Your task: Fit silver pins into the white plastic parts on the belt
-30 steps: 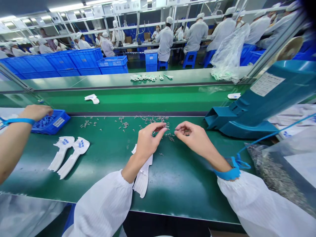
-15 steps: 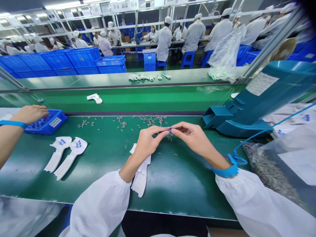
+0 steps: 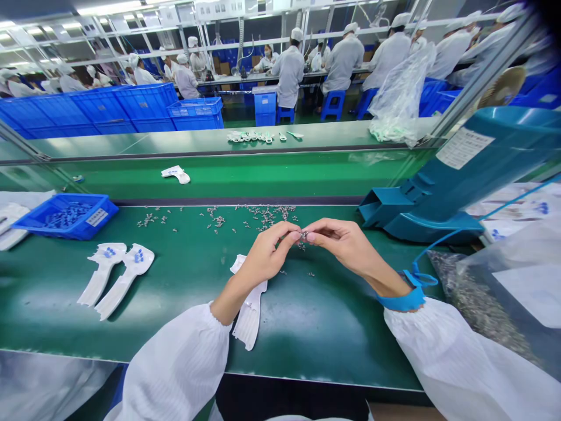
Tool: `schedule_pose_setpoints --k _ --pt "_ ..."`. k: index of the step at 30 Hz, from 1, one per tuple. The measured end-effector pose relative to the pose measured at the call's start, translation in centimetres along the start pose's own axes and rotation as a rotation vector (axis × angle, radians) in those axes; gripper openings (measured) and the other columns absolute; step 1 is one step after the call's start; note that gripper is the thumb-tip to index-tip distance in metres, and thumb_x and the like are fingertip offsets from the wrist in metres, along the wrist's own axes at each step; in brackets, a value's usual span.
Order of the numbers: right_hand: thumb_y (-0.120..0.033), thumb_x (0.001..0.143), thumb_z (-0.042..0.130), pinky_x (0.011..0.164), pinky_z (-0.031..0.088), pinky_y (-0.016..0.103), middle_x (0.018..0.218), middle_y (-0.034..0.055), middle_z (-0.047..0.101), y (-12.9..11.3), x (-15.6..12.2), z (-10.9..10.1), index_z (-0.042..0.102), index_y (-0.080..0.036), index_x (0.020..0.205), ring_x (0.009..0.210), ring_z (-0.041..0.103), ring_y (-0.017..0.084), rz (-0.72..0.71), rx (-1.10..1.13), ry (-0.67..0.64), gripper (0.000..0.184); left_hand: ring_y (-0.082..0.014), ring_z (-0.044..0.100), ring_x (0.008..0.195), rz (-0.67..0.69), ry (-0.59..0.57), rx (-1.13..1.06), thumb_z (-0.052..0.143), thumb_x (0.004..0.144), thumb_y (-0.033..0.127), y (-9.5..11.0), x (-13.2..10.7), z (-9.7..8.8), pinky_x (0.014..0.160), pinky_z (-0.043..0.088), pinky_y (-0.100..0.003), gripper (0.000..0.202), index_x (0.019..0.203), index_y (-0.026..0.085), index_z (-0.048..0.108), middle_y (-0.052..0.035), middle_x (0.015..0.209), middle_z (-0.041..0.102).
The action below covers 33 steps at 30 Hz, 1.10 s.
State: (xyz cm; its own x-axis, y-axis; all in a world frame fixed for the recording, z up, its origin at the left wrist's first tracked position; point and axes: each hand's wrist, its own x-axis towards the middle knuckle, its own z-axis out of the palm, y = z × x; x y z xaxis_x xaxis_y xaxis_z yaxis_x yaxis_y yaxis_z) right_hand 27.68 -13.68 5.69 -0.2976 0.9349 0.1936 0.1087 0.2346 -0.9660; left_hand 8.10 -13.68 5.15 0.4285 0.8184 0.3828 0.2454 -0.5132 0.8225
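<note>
Small metal piece: pinched between both hands' fingertips, above the table.
Left hand: fingertips closed on it from 9 o'clock.
Right hand: fingertips nipped on it from 3 o'clock.
Loose pieces: scattered at 12 o'clock.

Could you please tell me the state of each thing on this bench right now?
Left hand, fingertips pinched on a metal piece.
Right hand, fingertips pinched on the same piece.
Loose pieces, scattered on the table.
Shell, flat, partly under the left wrist.
Two shells, flat, side by side.
Tray, open, holding blue parts.
Bag, lying down, with grey pieces inside.
</note>
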Motion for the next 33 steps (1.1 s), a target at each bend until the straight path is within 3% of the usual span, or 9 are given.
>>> schedule_pose_setpoints --k 4,10,19,24,29,33 --pt "-0.042 0.084 0.072 0.081 0.055 0.035 0.086 0.003 0.075 -0.3 -0.2 0.2 0.072 -0.023 0.089 0.083 0.07 0.021 -0.005 -0.011 -0.02 0.02 -0.0143 0.064 0.078 -0.025 -0.054 -0.086 0.037 0.104 0.039 -0.4 0.2 -0.1 0.07 0.051 -0.025 0.03 0.095 0.02 0.059 -0.002 0.085 0.066" --pt "-0.041 0.094 0.055 0.069 0.049 0.031 0.072 0.002 0.07 -0.5 -0.5 0.9 0.066 -0.021 0.079 0.071 0.065 0.019 -0.072 -0.292 -0.01 0.028 -0.0147 0.06 0.082 -0.018 0.018 -0.029 0.042 0.103 0.036 -0.2 0.1 0.0 0.077 0.047 -0.027 0.026 0.092 0.021 0.059 -0.0014 0.086 0.063" --pt "-0.048 0.098 0.047 0.067 0.049 0.029 0.066 0.0002 0.061 0.1 -0.3 0.4 0.061 -0.021 0.076 0.065 0.059 0.016 -0.013 -0.074 -0.053 0.037 -0.0166 0.06 0.084 0.023 0.019 0.039 0.052 0.097 0.032 0.3 0.0 -0.1 0.077 0.046 -0.027 0.015 0.099 0.022 0.064 -0.0028 0.093 0.068" --pt "-0.046 0.101 0.042 0.069 0.048 0.03 0.074 0.0024 0.065 0.0 -0.4 0.9 0.061 -0.023 0.083 0.07 0.06 0.018 -0.122 -0.316 0.017 0.034 -0.0168 0.06 0.082 -0.031 0.026 -0.013 0.044 0.1 0.037 0.3 0.0 0.2 0.076 0.049 -0.029 0.024 0.095 0.021 0.062 -0.0033 0.088 0.066" --pt "-0.032 0.1 0.045 0.077 0.048 0.032 0.086 0.005 0.07 -0.1 -0.5 1.1 0.065 -0.024 0.092 0.08 0.064 0.021 -0.306 -0.593 0.061 0.023 -0.0146 0.066 0.072 -0.101 -0.011 -0.1 0.029 0.104 0.037 0.0 0.3 0.7 0.065 0.053 -0.026 0.039 0.077 0.02 0.052 -0.0017 0.072 0.062" --pt "-0.033 0.099 0.047 0.075 0.048 0.033 0.083 0.0048 0.07 -0.3 -0.5 1.2 0.065 -0.023 0.09 0.076 0.064 0.021 -0.26 -0.584 0.101 0.022 -0.0151 0.067 0.069 -0.102 0.024 -0.045 0.035 0.103 0.039 0.1 0.3 0.7 0.064 0.053 -0.026 0.036 0.081 0.019 0.056 -0.0017 0.07 0.064"
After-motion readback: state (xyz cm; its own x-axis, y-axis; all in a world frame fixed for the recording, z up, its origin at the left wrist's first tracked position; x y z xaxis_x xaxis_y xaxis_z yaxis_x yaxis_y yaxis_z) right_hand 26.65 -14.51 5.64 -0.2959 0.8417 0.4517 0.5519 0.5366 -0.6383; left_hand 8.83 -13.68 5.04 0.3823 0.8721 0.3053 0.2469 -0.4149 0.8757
